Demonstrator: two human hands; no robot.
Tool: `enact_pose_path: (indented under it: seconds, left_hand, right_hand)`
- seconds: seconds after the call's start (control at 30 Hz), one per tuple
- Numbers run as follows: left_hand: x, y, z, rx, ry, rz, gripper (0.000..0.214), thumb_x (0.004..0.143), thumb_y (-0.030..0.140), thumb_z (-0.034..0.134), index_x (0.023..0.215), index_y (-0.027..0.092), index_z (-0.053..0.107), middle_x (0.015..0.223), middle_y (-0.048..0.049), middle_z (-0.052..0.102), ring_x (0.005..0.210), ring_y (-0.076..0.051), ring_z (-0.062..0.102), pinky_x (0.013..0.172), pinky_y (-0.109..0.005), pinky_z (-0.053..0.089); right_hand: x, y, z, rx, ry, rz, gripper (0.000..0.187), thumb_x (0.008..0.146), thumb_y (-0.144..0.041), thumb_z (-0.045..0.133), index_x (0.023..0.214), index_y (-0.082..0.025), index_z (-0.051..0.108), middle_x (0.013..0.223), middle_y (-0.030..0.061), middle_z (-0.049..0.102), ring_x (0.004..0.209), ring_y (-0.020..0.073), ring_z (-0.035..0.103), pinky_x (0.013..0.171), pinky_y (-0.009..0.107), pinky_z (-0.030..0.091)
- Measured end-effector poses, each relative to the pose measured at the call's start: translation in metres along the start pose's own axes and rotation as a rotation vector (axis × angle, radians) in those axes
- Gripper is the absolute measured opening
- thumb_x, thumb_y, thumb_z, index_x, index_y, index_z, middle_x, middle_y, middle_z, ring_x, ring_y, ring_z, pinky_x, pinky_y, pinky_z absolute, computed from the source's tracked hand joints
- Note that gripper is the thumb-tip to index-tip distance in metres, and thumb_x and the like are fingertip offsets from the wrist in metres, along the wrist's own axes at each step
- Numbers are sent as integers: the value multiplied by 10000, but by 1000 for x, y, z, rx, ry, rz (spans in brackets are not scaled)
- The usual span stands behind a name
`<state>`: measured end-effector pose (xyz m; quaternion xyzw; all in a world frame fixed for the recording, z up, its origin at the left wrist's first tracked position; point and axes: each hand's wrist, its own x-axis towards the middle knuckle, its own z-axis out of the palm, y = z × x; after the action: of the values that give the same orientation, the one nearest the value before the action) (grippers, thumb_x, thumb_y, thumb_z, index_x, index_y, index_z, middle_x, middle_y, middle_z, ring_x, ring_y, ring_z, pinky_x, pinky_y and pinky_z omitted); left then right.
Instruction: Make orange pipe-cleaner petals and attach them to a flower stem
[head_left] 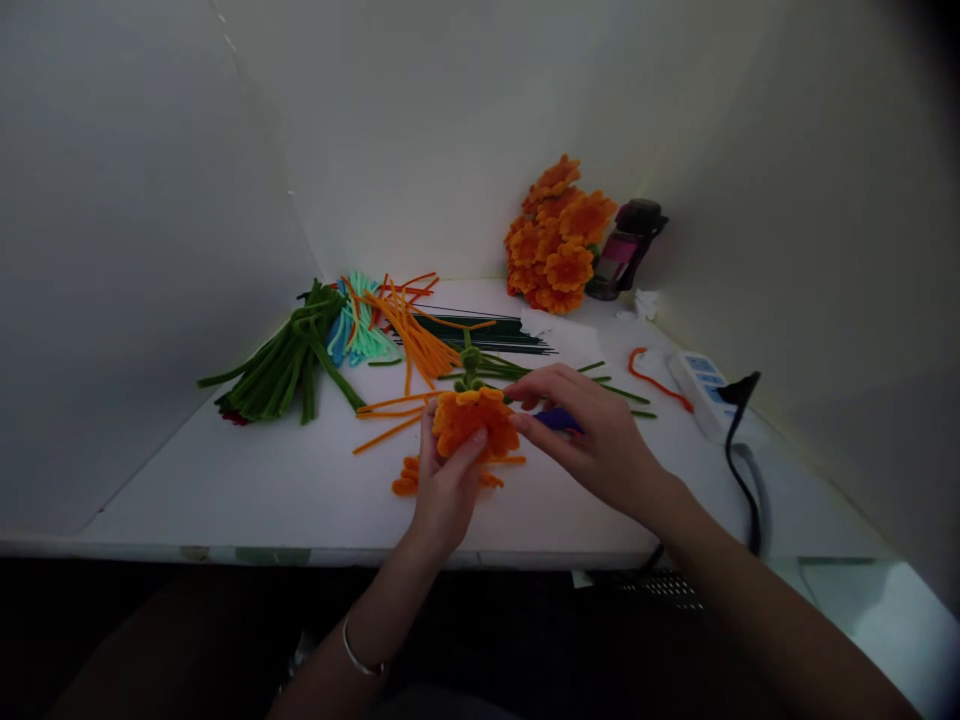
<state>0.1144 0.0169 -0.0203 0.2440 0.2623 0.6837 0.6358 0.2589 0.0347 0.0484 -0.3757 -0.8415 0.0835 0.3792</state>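
Observation:
An orange pipe-cleaner flower (466,415) is gripped in my left hand (446,490), the thumb pressed on its face. Fingers of my right hand (592,430) pinch at the flower's right edge; whether they hold a petal there I cannot make out. A blue-handled tool (559,420) shows behind the right fingers, partly hidden. Beyond the flower a green fuzzy stem piece (470,368) rises. Below it, more orange petal loops (407,478) lie on the table, partly covered by my left hand.
Green pipe cleaners (274,365), turquoise ones (364,325) and orange ones (420,335) lie at the left and middle. Dark thin wires (480,332) are behind. A bunch of orange flowers (555,240) stands at the back beside a dark bottle (624,250). A power strip (705,390) with a black cord is right.

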Motion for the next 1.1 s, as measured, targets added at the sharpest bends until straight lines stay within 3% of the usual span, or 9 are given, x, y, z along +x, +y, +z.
enact_pose_path:
  seconds: [0.13,0.3,0.43,0.67,0.83,1.0,1.1]
  left_hand:
    - [-3,0,3,-19,-33,-54,468,686,152,732,1075,306,523,1045,21,638,950,-138,617,904,-304,455]
    - [-3,-3,1,38,-48,-59,355,657,143,751,958,232,585,953,14,642,899,-122,612,847,-254,467]
    - [0,-5,-3,96,-27,-40,389,629,122,776,954,233,594,924,32,652,844,-104,616,790,-221,481]
    - [0,-4,-2,213,-60,-1,232,701,224,754,916,208,668,910,12,674,844,-110,620,786,-208,482]
    - [-3,-5,3,165,-15,-37,179,715,267,744,874,206,689,868,17,666,821,-110,615,791,-220,475]
    - [-4,-9,8,111,-19,-8,142,760,246,704,898,213,696,927,0,684,859,-113,614,834,-233,471]
    - [-4,-10,8,74,-16,-14,112,754,234,709,864,215,701,881,14,681,820,-95,612,801,-209,471]
  right_hand:
    - [-3,-4,7,-58,53,-29,184,844,-249,609,1018,-206,569,962,63,618,880,186,593,749,309,495]
    - [-1,-2,11,-140,88,-57,102,857,-170,555,951,-204,577,894,57,625,838,192,599,731,321,496]
    - [-2,1,13,-191,78,-114,99,859,-183,551,947,-201,594,906,73,640,854,209,602,741,339,495]
    - [-4,1,15,-311,150,-196,114,864,-206,571,952,-165,631,899,92,661,827,206,598,726,346,484]
    - [-5,3,17,-426,238,-325,58,818,-145,634,874,-161,636,833,68,681,774,194,591,692,344,460]
    - [-10,10,20,-503,251,-527,128,802,-93,639,923,-133,626,845,76,704,834,211,601,729,362,460]
    - [-12,13,21,-502,259,-574,134,811,-82,624,934,-136,622,833,69,707,836,208,601,740,366,462]
